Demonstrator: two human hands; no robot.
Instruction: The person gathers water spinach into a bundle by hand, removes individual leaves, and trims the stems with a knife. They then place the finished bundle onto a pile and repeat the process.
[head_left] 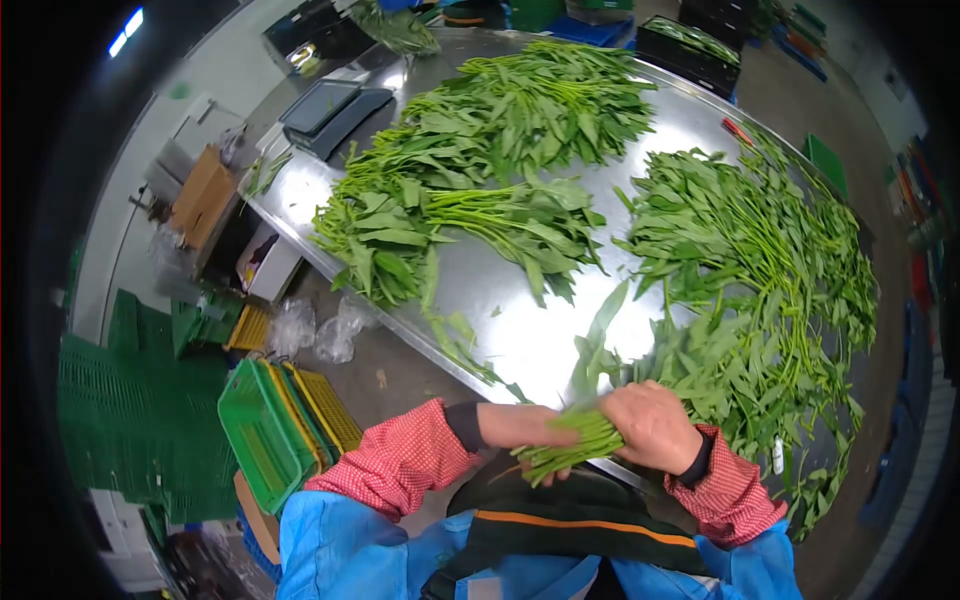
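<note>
Green crates [265, 435] stand on the floor at near left. The left hand [540, 428] and right hand [655, 425] both close on a bunch [575, 445] at the tabletop [520, 330] near edge; loose stems could slip floorward if either grip slackens.

A bright, evenly lit indoor scene seen through a fisheye lens, with black vignetted corners and straight lines, such as the steel bench [520, 330] edge, bowed into curves. Overhead light throws white glare across the bench's polished surface, strongest in the middle and at the far end, and a ceiling light strip [126, 31] glows at the upper left edge. The leafy bunch [600, 400] held near the bottom is smeared by motion blur, while the greens farther up stay fairly sharp.
</note>
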